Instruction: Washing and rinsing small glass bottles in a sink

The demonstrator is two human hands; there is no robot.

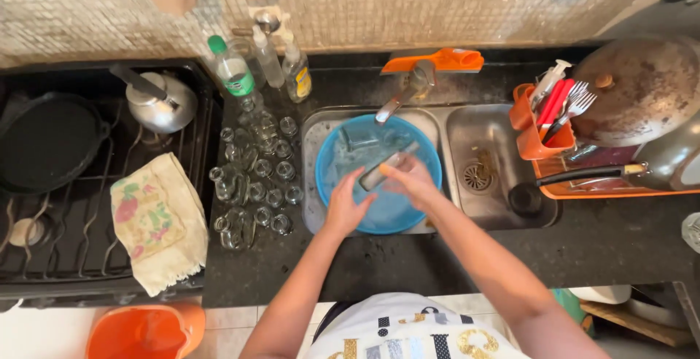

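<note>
My left hand (pixel 345 204) and my right hand (pixel 410 182) meet over a blue plastic basin (pixel 430 155) of soapy water that sits in the left bowl of a steel sink (pixel 467 129). Between them they hold a slim grey object (pixel 385 170), perhaps a small glass or utensil; I cannot tell which. My right fingers close round its upper end, and my left fingers touch its lower end. A sponge-like pad (pixel 357 135) lies in the basin's far part. The tap (pixel 405 93) reaches over the basin.
Several small clear glasses (pixel 255 177) stand on the dark counter left of the sink, with plastic bottles (pixel 235 71) behind them. Farther left is a gas stove with a kettle (pixel 159 104), a black pan (pixel 45 140) and a floral cloth (pixel 157 220). An orange cutlery holder (pixel 536 129) and large pans (pixel 642 89) occupy the right.
</note>
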